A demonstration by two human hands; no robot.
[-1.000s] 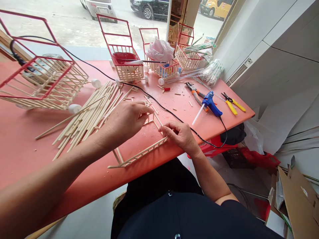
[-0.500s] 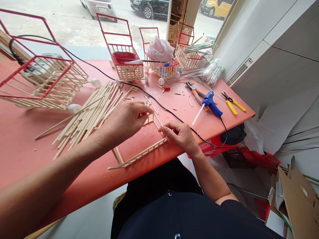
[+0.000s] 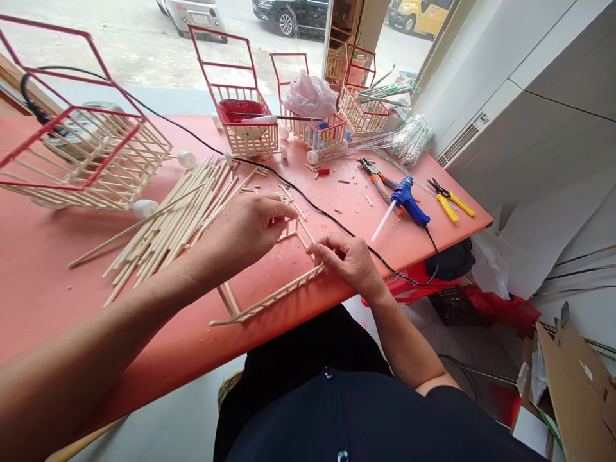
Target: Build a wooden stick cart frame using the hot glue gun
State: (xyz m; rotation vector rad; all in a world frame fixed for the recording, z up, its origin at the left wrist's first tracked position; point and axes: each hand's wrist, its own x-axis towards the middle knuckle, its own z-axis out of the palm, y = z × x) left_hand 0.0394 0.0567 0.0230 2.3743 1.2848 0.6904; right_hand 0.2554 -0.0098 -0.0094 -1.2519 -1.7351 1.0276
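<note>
A small frame of pale wooden sticks (image 3: 282,294) lies at the front edge of the pink table. My left hand (image 3: 250,224) pinches one end of a wooden stick (image 3: 306,231) at the frame's far right corner, thumb and forefinger together. On the other end of that stick, close to the near right corner, my right hand (image 3: 344,260) is closed with thumb and fingers. Part of the frame is hidden beneath my left hand and forearm. Beside that forearm lies a pile of loose wooden sticks (image 3: 168,224).
Finished stick carts with red rims stand behind, including a large cart (image 3: 86,154) at left and one holding a red bowl (image 3: 240,110). To the right lie a blue glue gun (image 3: 409,202), pliers (image 3: 378,179) and yellow-handled cutters (image 3: 450,200). A black cable (image 3: 308,202) crosses the table.
Almost nothing differs. Both hands keep their hold on the stick, and the view has shifted very slightly.
</note>
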